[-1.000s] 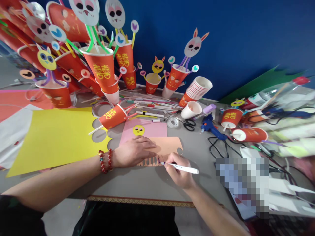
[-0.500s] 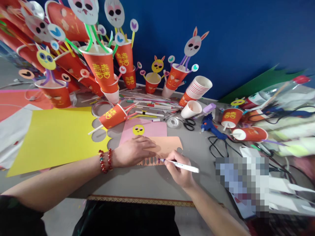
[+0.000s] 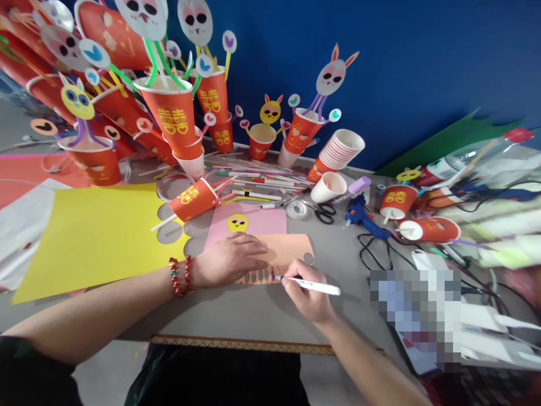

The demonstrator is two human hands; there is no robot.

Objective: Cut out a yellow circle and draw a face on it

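My right hand [image 3: 307, 290] is closed around a white marker [image 3: 316, 286], its dark purple tip touching a peach paper sheet [image 3: 291, 246] near the lower edge. Ear-shaped cut-outs run along that edge, and a small outline shows by the tip. My left hand [image 3: 232, 260] lies flat on the left part of the sheet, fingers stretched out, holding nothing. Partly under the peach sheet is a pink paper sheet [image 3: 270, 220], and on it rests a yellow paper face disc [image 3: 238, 223]. Red beads circle my left wrist.
Yellow paper [image 3: 105, 237] with round holes spreads left, an orange cup [image 3: 192, 201] lying at its edge. Behind are markers [image 3: 270, 181], tape [image 3: 296, 210], black scissors [image 3: 325, 214] and a blue glue gun [image 3: 366, 219]. Cup figures [image 3: 173, 121] stand along the back; a cup stack [image 3: 340, 149] leans there.
The marker's rear end has shifted very slightly left and down as my right hand moves a little. My left hand and the sheets stay in place.
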